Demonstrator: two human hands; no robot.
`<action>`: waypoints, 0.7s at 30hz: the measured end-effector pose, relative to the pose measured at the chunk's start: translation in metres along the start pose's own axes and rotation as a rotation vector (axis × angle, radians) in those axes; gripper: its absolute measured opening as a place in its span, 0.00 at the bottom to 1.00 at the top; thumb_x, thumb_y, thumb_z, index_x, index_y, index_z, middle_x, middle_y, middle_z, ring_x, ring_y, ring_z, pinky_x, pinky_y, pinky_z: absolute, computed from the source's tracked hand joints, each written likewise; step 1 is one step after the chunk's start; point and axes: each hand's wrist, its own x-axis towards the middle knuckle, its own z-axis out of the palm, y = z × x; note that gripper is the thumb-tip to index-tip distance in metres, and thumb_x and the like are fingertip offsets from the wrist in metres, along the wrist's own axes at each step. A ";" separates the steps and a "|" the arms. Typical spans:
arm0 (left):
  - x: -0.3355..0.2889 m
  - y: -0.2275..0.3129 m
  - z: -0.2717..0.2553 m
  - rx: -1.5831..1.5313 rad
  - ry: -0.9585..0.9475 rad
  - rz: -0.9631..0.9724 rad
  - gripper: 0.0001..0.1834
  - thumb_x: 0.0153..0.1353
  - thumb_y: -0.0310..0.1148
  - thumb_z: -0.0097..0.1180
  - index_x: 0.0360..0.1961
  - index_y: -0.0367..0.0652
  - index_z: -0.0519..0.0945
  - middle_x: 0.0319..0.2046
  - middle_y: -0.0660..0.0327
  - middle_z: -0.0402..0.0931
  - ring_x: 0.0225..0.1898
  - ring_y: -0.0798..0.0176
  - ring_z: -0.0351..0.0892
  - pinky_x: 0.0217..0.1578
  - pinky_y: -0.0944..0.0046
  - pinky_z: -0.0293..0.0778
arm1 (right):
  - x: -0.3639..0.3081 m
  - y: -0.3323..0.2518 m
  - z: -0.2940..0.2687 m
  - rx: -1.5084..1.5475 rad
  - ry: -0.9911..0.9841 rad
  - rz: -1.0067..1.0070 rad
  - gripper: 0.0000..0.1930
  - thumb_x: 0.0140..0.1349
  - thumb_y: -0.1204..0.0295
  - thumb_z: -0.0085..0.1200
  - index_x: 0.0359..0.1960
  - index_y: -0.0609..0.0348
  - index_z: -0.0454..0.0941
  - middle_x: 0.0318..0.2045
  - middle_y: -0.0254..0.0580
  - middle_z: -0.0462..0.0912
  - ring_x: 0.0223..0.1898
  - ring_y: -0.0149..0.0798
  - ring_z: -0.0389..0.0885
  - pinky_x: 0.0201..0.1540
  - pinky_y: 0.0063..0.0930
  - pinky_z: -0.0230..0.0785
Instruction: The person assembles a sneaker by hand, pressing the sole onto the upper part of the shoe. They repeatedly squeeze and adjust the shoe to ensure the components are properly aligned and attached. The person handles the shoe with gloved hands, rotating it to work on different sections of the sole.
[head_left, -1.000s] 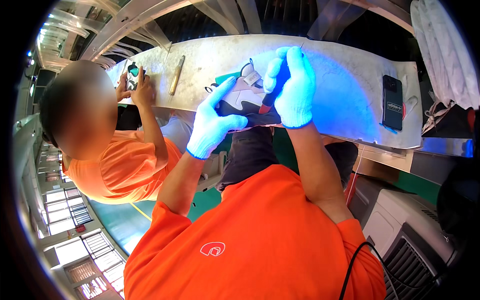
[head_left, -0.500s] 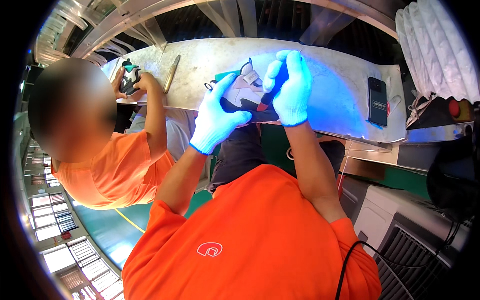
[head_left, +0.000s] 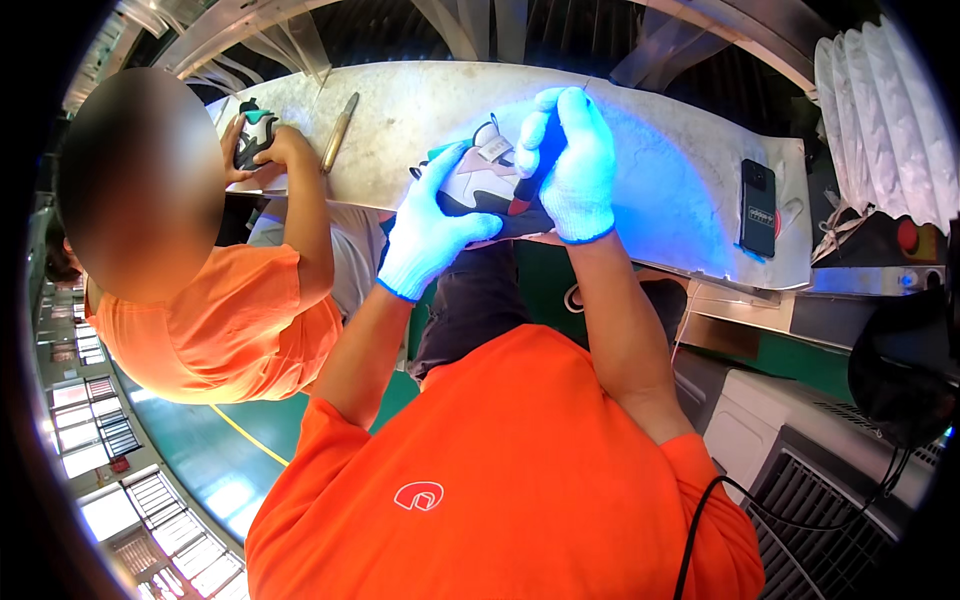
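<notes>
My left hand (head_left: 428,226), in a white knit glove with a blue cuff, grips a small shoe (head_left: 475,186) at its side, thumb along the near edge. The shoe is white, pale pink and black, with teal at the collar and a red patch near its right end. My right hand (head_left: 573,165), gloved likewise, is raised at that end with its fingers curled. A thin pointed tip shows above those fingers; the rest of what they hold is hidden. Blue light falls over both gloves and the worktop (head_left: 660,170).
To the left, a co-worker in an orange shirt (head_left: 215,325) handles a similar shoe (head_left: 255,138). A slim brass-coloured tool (head_left: 341,132) lies between us. A black phone (head_left: 757,208) rests at the worktop's right, near a white pleated duct (head_left: 880,130) and a red button (head_left: 907,236).
The view has shifted slightly. My left hand still holds the shoe, and my right hand stays curled beside it, moved a little. The co-worker's shoe has turned slightly.
</notes>
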 end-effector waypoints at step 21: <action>-0.040 0.028 0.013 0.399 0.134 0.141 0.62 0.42 0.41 0.88 0.82 0.59 0.72 0.70 0.38 0.71 0.66 0.35 0.82 0.64 0.46 0.85 | -0.087 -0.074 0.009 -1.963 -0.438 0.121 0.46 0.64 0.51 0.75 0.77 0.65 0.69 0.61 0.62 0.86 0.54 0.64 0.90 0.53 0.53 0.86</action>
